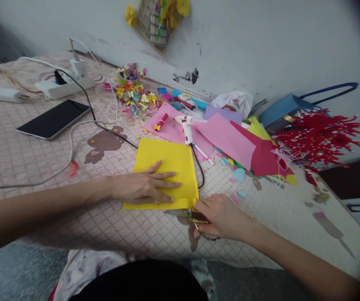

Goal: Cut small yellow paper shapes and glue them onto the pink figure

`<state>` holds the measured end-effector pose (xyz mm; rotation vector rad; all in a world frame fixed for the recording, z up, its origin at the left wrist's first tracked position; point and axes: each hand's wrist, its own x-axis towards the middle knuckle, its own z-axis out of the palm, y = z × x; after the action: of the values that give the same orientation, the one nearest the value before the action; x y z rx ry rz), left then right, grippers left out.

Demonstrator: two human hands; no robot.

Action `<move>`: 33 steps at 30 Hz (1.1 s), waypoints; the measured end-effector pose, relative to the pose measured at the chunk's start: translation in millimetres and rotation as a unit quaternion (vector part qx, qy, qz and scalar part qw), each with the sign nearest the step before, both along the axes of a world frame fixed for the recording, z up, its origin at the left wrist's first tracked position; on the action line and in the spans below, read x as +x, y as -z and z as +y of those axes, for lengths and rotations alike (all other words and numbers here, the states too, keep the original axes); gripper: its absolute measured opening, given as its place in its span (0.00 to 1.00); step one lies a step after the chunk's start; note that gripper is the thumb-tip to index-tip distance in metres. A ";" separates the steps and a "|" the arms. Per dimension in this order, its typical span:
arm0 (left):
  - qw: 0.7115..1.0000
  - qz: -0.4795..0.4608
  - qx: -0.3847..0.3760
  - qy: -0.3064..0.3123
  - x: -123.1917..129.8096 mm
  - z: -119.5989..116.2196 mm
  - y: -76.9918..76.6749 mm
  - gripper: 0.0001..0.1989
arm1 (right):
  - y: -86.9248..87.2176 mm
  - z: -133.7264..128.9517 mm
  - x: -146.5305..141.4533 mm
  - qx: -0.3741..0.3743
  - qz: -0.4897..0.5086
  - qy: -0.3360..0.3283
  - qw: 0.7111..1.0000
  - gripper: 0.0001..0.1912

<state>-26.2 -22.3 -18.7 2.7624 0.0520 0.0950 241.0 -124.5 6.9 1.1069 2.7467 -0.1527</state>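
Observation:
A yellow sheet of paper (164,154) lies on the table near its front edge. My left hand (148,187) rests flat on it with the fingers spread. Wrapped round the handles of a pair of scissors (182,212), my right hand (219,215) is at the sheet's lower right corner. The scissors' blades point left along the paper's near edge, and part of them is hidden under the paper. A narrow folded strip shows along that near edge.
Behind the sheet lie a white glue gun (186,128) with a black cord, pink paper (230,138) and dark red paper (263,156). Paper scraps (139,98) are heaped farther back. A tablet (54,119) and a power strip (63,85) with cables are at left, red tinsel-like stems (320,136) at right.

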 end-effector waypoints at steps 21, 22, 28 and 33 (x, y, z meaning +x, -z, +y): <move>0.998 -0.043 -0.037 -0.007 -1.1 0.1 2.6 0.19 | 0.0 2.9 -9.3 -0.015 0.011 0.006 1.000 0.19; 0.998 -0.041 -0.040 -0.007 -0.9 -0.1 2.0 0.19 | -1.1 3.0 -11.7 -0.017 0.011 0.009 1.000 0.19; 0.999 -0.020 -0.040 -0.010 -0.4 -0.6 1.3 0.20 | -0.2 5.9 -20.1 -0.011 0.012 0.001 1.000 0.21; 0.998 -0.034 -0.059 -0.013 -0.9 -0.6 1.0 0.19 | 1.5 5.8 -17.1 -0.006 0.003 -0.007 1.000 0.17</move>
<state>-27.2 -22.9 -19.7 2.6378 0.0736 0.1859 223.8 -118.7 5.5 1.0858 2.7535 -0.1702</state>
